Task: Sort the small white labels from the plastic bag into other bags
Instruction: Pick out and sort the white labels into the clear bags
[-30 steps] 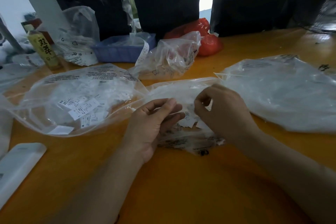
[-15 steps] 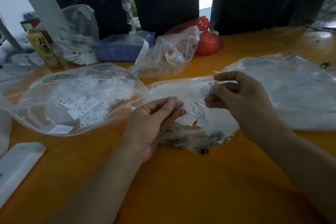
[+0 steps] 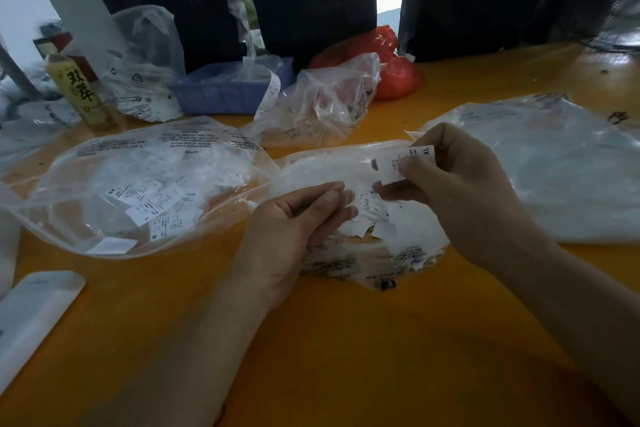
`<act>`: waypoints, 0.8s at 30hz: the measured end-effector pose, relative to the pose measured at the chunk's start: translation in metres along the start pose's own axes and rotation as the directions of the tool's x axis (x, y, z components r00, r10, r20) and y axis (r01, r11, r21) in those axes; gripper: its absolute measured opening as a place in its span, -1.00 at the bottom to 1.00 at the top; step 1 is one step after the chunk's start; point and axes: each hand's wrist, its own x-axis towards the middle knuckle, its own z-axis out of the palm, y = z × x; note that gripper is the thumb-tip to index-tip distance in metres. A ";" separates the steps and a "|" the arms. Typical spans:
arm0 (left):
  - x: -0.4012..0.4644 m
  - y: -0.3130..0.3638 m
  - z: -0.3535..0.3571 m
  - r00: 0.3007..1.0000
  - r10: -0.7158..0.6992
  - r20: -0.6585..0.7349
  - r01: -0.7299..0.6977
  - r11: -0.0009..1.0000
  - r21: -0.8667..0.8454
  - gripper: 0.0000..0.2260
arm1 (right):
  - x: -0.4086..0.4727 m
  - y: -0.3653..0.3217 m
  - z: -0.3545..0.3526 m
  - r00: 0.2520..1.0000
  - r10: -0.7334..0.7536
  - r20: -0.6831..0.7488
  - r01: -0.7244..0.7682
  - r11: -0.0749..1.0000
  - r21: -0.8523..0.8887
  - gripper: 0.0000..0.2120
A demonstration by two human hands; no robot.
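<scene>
A yellow bottle bears the characters 双柔. On the orange bench, the left bag shows labels marked XS, L, M. The left hand, fingers relaxed, rests on the middle bag. The right hand pinches an XL label.

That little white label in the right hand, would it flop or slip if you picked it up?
Probably light and thin: the right hand lifts the label with only a fingertip pinch. It looks fairly limp yet holds itself nearly flat past the fingers. It would likely slide easily against the glossy plastic bag.
</scene>
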 end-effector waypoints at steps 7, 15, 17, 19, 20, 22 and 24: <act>0.000 -0.002 0.001 0.999 0.022 0.040 -0.023 0.999 0.024 -0.77 | -0.001 0.003 0.002 0.991 -0.132 0.035 0.137 0.964 -0.228 -0.89; 0.000 -0.002 0.001 0.999 0.019 0.046 -0.021 0.999 0.025 -0.79 | 0.004 0.005 -0.001 0.980 -0.178 0.083 0.197 0.879 -0.435 -0.93; -0.001 -0.002 0.002 0.999 0.017 0.047 -0.018 0.999 0.033 -0.79 | 0.004 0.006 -0.002 0.973 -0.213 0.094 0.231 0.827 -0.512 -0.90; -0.001 -0.003 0.002 0.999 0.019 0.044 -0.021 0.999 0.050 -0.79 | 0.004 0.007 -0.002 0.969 -0.227 0.100 0.244 0.798 -0.551 -0.88; -0.001 -0.003 0.003 0.999 0.021 0.042 -0.023 0.998 0.056 -0.80 | 0.005 0.008 -0.002 0.965 -0.240 0.109 0.259 0.783 -0.565 -0.89; -0.001 -0.003 0.003 0.999 0.024 0.040 -0.026 0.998 0.062 -0.79 | 0.005 0.008 -0.003 0.953 -0.273 0.131 0.297 0.763 -0.574 -0.93; -0.002 -0.003 0.003 0.999 0.026 0.041 -0.028 0.997 0.065 -0.79 | 0.005 0.007 -0.004 0.946 -0.288 0.150 0.321 0.756 -0.571 -0.95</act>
